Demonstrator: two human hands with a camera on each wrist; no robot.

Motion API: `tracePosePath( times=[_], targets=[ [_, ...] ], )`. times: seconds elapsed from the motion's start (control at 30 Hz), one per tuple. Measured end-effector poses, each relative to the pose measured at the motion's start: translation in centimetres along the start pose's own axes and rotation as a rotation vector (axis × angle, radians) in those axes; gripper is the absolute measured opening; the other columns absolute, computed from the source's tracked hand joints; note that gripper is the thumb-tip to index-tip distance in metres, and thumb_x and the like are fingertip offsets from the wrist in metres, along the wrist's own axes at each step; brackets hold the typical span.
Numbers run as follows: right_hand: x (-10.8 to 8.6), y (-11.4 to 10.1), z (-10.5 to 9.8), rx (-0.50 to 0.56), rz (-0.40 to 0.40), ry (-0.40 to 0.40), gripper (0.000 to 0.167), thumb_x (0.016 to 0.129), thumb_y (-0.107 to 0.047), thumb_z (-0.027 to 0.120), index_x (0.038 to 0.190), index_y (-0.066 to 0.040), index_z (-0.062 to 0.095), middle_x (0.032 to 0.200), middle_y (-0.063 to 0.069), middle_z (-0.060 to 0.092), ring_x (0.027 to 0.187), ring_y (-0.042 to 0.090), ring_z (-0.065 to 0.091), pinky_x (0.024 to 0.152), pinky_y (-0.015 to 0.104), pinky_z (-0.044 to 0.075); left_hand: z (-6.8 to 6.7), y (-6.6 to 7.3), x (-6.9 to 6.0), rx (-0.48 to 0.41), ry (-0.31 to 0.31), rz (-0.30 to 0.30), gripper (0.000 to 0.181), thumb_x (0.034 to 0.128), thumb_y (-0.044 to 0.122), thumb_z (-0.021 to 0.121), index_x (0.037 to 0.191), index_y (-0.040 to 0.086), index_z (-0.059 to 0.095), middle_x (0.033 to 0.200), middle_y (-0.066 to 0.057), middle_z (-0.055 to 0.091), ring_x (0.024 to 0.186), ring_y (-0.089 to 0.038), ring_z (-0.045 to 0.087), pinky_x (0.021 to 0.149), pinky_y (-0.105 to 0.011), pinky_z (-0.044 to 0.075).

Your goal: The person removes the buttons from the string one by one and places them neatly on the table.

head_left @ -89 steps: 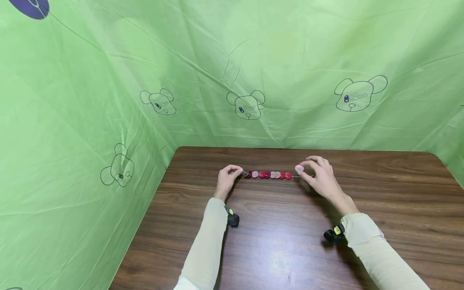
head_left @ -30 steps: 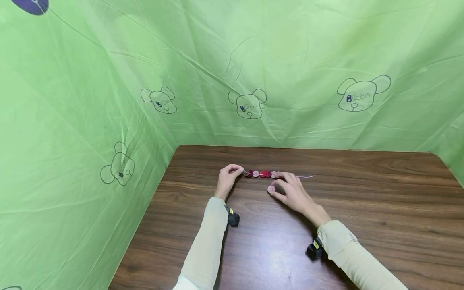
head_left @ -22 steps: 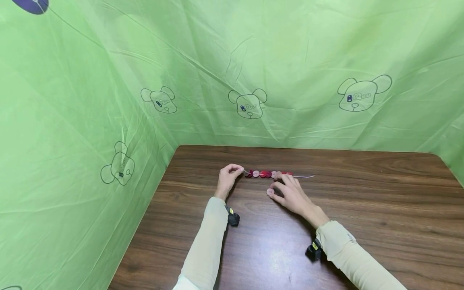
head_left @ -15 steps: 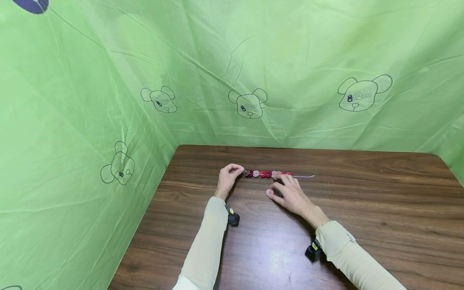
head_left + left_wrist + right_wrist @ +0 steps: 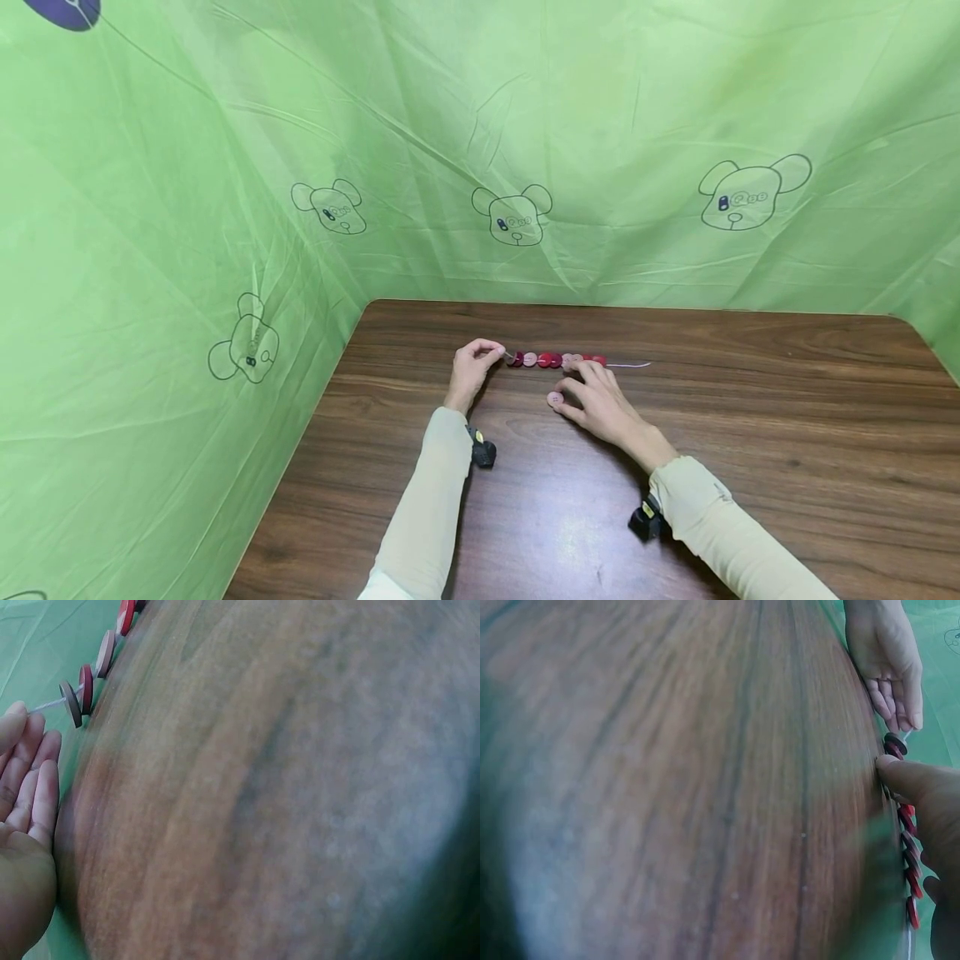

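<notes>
Several red, dark red and pink buttons (image 5: 545, 361) lie threaded in a row on a pale string (image 5: 630, 365) across the table. At the row's left end, my left hand (image 5: 468, 372) pinches the string between thumb and fingertips. In the left wrist view, the string runs from those fingers into a dark button (image 5: 71, 703) tilted on edge. My right hand (image 5: 606, 410) pinches a loose pink button (image 5: 555, 399) between thumb and index finger, just nearer the person than the row. Its other fingers reach over the row's middle and partly hide the pink buttons there.
The brown wooden table (image 5: 787, 433) extends to the right and toward the person. Green fabric (image 5: 600, 167) with bear-face outlines hangs behind the table and along its left side. A black wrist camera (image 5: 482, 452) sits on the left wrist, another camera (image 5: 645, 521) on the right.
From the string's right end, my right hand has moved left and nearer the person with the pink button, then edged slightly left. The string's right tail now lies free. My left hand stays put.
</notes>
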State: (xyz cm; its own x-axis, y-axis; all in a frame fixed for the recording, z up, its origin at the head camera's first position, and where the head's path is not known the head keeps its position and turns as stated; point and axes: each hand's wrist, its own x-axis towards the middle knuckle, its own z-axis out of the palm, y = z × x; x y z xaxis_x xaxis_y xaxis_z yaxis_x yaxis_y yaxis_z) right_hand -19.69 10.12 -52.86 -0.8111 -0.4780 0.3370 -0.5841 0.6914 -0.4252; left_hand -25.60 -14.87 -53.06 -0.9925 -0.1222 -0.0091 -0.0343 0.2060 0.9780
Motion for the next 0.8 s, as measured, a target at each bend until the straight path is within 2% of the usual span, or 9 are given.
tracePosePath(
  times=[0.2, 0.53, 0.8],
  targets=[
    [0.17, -0.26, 0.14, 0.008, 0.015, -0.02, 0.02, 0.09, -0.039, 0.065, 0.098, -0.02, 0.069, 0.131, 0.014, 0.051, 0.127, 0.036, 0.038, 0.102, 0.053, 0.027, 0.0, -0.07, -0.04, 0.003, 0.004, 0.0, 0.008, 0.0854, 0.015, 0.072, 0.09, 0.008, 0.073, 0.088, -0.004, 0.071, 0.074, -0.006, 0.06, 0.066, -0.019, 0.045],
    [0.58, -0.58, 0.83, -0.005, -0.046, 0.057, 0.02, 0.087, -0.036, 0.069, 0.097, -0.019, 0.07, 0.123, 0.015, 0.055, 0.123, 0.039, 0.043, 0.099, 0.057, 0.03, 0.04, 0.02, -0.11, 0.0, 0.001, -0.005, 0.011, 0.0847, 0.018, 0.074, 0.09, 0.009, 0.073, 0.087, -0.004, 0.071, 0.074, -0.007, 0.06, 0.066, -0.019, 0.044],
    [0.7, -0.89, 0.99, 0.025, -0.033, 0.042, 0.019, 0.087, -0.035, 0.069, 0.099, -0.02, 0.07, 0.124, 0.015, 0.054, 0.124, 0.036, 0.04, 0.098, 0.059, 0.029, 0.07, 0.07, -0.07, 0.006, 0.0, -0.013, 0.013, 0.0848, 0.019, 0.073, 0.092, 0.008, 0.073, 0.089, -0.005, 0.071, 0.075, -0.007, 0.059, 0.066, -0.019, 0.044]
  ],
)
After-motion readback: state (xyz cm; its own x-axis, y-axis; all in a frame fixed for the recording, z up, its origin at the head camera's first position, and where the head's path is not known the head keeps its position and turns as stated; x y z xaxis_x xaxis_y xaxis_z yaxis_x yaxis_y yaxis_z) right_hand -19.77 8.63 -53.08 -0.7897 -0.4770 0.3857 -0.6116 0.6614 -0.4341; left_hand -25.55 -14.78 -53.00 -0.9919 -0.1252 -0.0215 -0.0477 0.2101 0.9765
